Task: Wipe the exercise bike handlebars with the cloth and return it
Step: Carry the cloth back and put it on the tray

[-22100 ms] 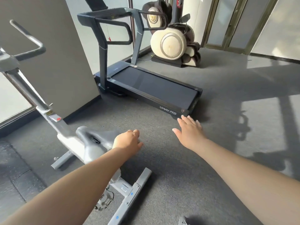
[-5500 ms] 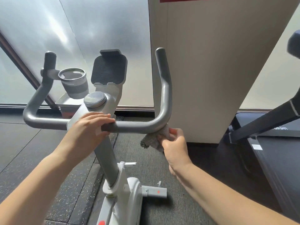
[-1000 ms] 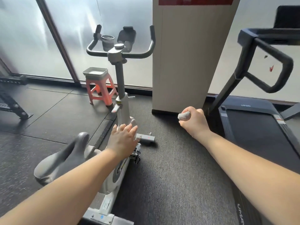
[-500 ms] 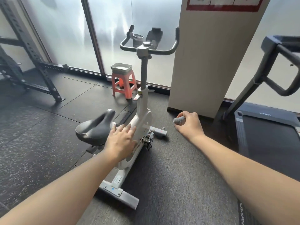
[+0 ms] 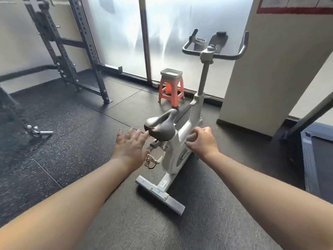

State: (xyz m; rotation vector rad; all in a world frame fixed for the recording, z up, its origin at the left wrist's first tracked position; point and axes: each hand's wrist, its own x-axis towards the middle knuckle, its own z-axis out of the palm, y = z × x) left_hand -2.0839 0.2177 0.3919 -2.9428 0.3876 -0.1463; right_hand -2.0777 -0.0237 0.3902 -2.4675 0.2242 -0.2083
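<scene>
The white exercise bike stands in the middle of the view, its grey handlebars far ahead by the frosted window. My right hand is curled round the grey cloth, of which only a rolled end shows past my fingers, in front of the bike frame. My left hand hovers with fingers spread just left of the dark saddle, holding nothing.
An orange stool with a grey tray on top stands by the window behind the bike. A black squat rack fills the left. A beige pillar and a treadmill are at the right.
The view has swung left and back from the bike. My right hand, still gripping the cloth, now lies over the bike frame; my left hand has shifted to the left of the saddle.
</scene>
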